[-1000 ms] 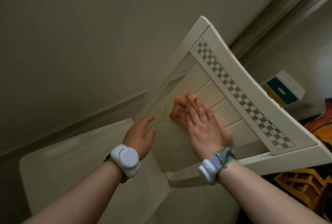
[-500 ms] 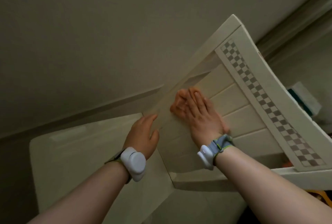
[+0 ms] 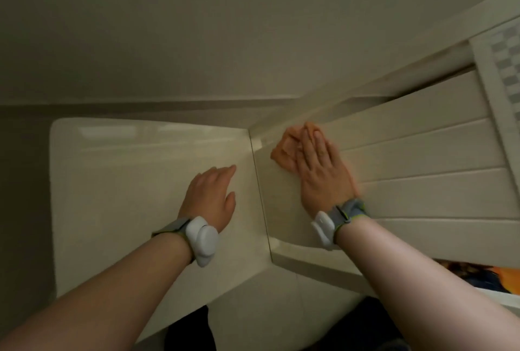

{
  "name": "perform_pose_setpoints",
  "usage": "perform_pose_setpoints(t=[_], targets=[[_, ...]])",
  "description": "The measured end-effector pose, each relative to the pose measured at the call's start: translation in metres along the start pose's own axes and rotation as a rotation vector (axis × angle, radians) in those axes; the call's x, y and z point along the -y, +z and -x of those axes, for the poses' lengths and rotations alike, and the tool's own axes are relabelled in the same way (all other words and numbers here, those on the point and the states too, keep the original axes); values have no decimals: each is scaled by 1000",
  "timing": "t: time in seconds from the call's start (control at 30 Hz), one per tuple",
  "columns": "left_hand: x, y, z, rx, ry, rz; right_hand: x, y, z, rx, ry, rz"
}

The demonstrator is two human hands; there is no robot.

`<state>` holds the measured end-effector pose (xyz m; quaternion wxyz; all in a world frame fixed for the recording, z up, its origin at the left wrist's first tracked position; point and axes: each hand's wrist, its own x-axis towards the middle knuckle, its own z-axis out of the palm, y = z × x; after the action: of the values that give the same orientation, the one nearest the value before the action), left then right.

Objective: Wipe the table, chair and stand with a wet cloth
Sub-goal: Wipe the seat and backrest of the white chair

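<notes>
A white plastic chair (image 3: 422, 159) fills the right half of the head view, its slatted back towards me and a grey checkered band at the far right. My right hand (image 3: 320, 170) lies flat with straight fingers on an orange cloth (image 3: 284, 150), pressing it against the lower part of the slatted back near the seat joint. My left hand (image 3: 211, 195) rests open, fingers straight, on the smooth cream seat surface (image 3: 126, 181) to the left. Both wrists carry white bands.
A plain beige wall (image 3: 197, 26) rises behind the chair, with a dark skirting strip below it. An orange patterned item (image 3: 484, 277) shows under the chair back at the lower right. Dark floor lies at the bottom edge.
My view has swung left and down, so the checkered band has slid to the right edge. My right hand and the cloth have moved down the slats towards the seat joint. My left hand now lies on the seat.
</notes>
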<state>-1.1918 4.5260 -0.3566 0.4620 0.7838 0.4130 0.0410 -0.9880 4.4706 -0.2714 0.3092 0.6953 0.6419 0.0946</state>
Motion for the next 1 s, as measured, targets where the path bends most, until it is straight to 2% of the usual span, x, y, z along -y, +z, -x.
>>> perform_pose_setpoints(t=[0.07,0.13,0.3,0.4,0.6,0.67,0.8,0.9,1.0], targets=[[7,4,2,9,7,-1,11,6,14,78,-88,-8],[15,6,3,24,-1,-13,10,2,22,83,-141,-24],[36,15,0,53,-13,-80,-17,-17,-12,-26,61,-98],[55,31,-3,116,-75,-120,13,2,-30,-28,-77,-76],[79,50,5,233,-153,-186,53,38,14,210,-313,-19],[82,53,6,244,-140,-222,48,35,15,211,-288,-8],[85,56,7,235,-112,-259,50,29,-32,194,-112,-49],[90,58,10,237,-90,-287,76,54,-48,242,-197,-37],[91,58,12,226,-79,-305,96,80,-23,386,-279,9]])
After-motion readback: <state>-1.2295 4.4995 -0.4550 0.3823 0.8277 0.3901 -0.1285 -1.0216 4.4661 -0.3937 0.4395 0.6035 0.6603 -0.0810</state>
